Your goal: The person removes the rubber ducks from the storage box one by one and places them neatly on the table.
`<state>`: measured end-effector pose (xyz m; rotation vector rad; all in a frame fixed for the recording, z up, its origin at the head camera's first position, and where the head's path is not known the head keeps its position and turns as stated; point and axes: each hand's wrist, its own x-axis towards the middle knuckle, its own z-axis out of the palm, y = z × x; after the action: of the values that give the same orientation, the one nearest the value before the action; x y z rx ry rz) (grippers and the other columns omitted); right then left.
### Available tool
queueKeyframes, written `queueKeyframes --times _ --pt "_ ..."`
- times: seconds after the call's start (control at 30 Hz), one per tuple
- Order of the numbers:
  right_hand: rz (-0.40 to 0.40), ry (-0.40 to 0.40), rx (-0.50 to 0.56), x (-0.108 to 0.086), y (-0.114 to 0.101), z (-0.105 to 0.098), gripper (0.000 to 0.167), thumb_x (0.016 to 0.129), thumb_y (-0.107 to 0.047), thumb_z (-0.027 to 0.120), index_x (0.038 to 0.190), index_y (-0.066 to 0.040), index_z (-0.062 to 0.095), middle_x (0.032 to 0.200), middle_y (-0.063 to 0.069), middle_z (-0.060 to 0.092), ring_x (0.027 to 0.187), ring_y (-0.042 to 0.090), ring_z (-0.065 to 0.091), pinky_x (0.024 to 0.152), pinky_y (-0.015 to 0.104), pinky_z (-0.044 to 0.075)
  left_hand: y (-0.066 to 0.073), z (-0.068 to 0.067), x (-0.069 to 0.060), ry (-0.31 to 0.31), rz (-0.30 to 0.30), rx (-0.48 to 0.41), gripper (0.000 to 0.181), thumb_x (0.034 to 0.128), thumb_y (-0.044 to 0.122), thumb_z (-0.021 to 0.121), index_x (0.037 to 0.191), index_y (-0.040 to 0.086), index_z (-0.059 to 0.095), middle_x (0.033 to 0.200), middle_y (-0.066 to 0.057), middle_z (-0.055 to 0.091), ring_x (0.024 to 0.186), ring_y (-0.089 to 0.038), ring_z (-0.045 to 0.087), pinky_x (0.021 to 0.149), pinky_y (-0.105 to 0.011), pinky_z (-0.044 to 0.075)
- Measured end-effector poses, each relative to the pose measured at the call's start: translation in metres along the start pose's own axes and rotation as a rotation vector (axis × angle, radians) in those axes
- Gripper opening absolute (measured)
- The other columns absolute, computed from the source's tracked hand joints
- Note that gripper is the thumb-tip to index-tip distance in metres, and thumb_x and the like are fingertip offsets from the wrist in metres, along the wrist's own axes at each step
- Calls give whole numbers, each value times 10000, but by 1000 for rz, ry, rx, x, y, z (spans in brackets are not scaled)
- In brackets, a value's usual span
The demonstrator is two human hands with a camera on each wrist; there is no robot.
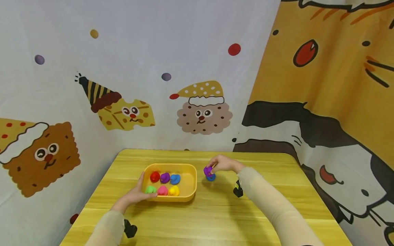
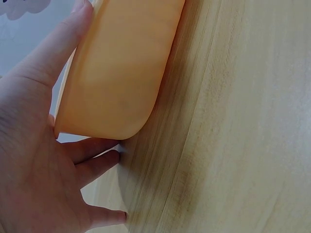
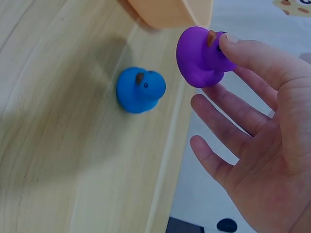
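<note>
Yellow tray (image 1: 188,184) on the counter (image 1: 215,215), holding two rows of toys: red duck (image 1: 155,176), purple duck (image 1: 165,177), blue duck (image 1: 175,179) behind; green duck (image 1: 150,189), pink duck (image 1: 162,190), yellow duck (image 1: 173,190) in front. The left hand (image 1: 136,194), spread wide, touches the tray's left end; the right hand (image 1: 225,163) pinches a second purple duck (image 3: 200,57) above the counter, near a second blue duck (image 3: 138,91) right of the tray.

toy ducks (image 3: 136,94): 8 | purple ducks (image 3: 197,60): 2 | blue ducks (image 1: 175,179): 2 | red duck (image 1: 155,176): 1 | green duck (image 1: 150,190): 1 | pink duck (image 1: 162,190): 1 | yellow duck (image 1: 174,190): 1 | yellow-orange tray (image 1: 187,177): 1 | table (image 1: 191,222): 1 | hands (image 1: 224,163): 2 | sleeves (image 1: 277,208): 2 | black wrist pieces (image 1: 130,229): 2
</note>
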<state>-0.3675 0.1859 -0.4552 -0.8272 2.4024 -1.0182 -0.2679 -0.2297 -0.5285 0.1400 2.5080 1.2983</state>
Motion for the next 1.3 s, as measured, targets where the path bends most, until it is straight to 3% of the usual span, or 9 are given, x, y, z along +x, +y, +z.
queueKeyframes --times 0.33,0.6,1.07,1.3 --pt "51 36 61 -12 15 -11 301 813 -19 721 1107 40 693 1074 110 701 931 193 642 817 321 539 0 0 1 -3 -7 12 1254 808 404 776 1505 52 -205 1523 -383 3 1354 -576 160 1078 -666 160" --pt "49 69 24 -20 26 -15 303 794 -41 729 1083 43 701 1045 109 711 898 181 640 798 304 531 -2 -1 4 -5 15 -1 1256 809 386 781 1499 36 -209 1522 -386 -14 1362 -571 141 1083 -660 145" --pt "53 71 -7 -30 44 -14 302 790 3 724 1077 90 689 1042 161 708 937 253 655 810 334 541 2 -2 0 -16 -1 14 1256 809 402 775 1499 35 -208 1520 -388 -19 1361 -578 126 1072 -674 145" --pt "35 94 -15 -38 52 -12 262 790 10 705 1048 58 706 994 108 723 920 212 650 796 325 542 2 -2 0 -18 -10 17 1258 813 407 773 1496 37 -216 1523 -382 -38 1363 -579 111 1074 -672 137"
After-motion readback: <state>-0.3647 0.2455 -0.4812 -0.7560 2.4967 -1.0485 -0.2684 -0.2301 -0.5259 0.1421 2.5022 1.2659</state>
